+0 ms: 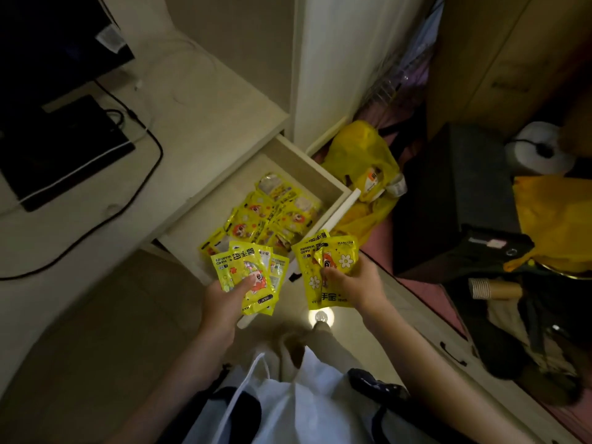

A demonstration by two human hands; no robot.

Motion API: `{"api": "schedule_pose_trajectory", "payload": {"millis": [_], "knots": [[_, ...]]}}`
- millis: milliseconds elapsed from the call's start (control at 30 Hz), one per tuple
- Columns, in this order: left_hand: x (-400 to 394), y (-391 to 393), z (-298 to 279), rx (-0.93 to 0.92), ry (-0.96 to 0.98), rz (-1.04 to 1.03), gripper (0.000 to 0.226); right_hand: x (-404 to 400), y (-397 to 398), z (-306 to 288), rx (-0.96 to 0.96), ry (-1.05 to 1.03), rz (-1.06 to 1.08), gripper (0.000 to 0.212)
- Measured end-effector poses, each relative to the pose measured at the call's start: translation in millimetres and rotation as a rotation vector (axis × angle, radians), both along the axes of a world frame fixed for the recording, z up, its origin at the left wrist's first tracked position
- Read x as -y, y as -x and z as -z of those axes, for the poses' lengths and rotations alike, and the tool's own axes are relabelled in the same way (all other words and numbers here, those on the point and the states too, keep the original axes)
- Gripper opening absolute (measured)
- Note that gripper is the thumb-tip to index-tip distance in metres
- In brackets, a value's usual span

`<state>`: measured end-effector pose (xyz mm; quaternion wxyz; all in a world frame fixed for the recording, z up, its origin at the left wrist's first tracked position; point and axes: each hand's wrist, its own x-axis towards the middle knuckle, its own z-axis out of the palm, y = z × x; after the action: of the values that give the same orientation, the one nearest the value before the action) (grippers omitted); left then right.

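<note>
An open white drawer (323, 174) under the desk holds a pile of several yellow hand-warmer packets (275, 213). My left hand (224, 299) grips a fanned stack of the same yellow packets (253, 270), thumb pressed on the top one. My right hand (355, 280) holds another few yellow packets (326, 270) by their lower part. Both hands hover just in front of the drawer's near edge.
A white desk (198, 100) at left carries a dark monitor (48, 36), a black flat device (61, 149) and cables. A yellow plastic bag (362, 155) lies on the floor beside the drawer. Dark bags and clutter (480, 219) fill the right. A white bag (304, 405) hangs below me.
</note>
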<state>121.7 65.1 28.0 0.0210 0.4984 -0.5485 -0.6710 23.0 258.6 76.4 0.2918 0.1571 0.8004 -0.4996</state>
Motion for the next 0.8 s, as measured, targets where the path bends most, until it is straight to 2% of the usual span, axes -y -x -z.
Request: {"api": "schedule_pose_trajectory", "payload": {"millis": [233, 433, 633, 800], "knots": [[16, 39, 15, 0.040, -0.010, -0.198, 0.018, 33, 78, 15, 0.015, -0.060, -0.170, 0.041], [26, 70, 29, 0.130, 0.008, -0.394, 0.011, 59, 154, 28, 0.048, -0.096, -0.395, 0.032], [24, 90, 44, 0.258, -0.004, -0.611, 0.017, 84, 214, 42, -0.002, -0.154, -0.704, 0.010], [15, 107, 56, 0.270, -0.069, -0.695, 0.018, 111, 235, 70, 0.103, -0.170, -0.815, 0.018]]}}
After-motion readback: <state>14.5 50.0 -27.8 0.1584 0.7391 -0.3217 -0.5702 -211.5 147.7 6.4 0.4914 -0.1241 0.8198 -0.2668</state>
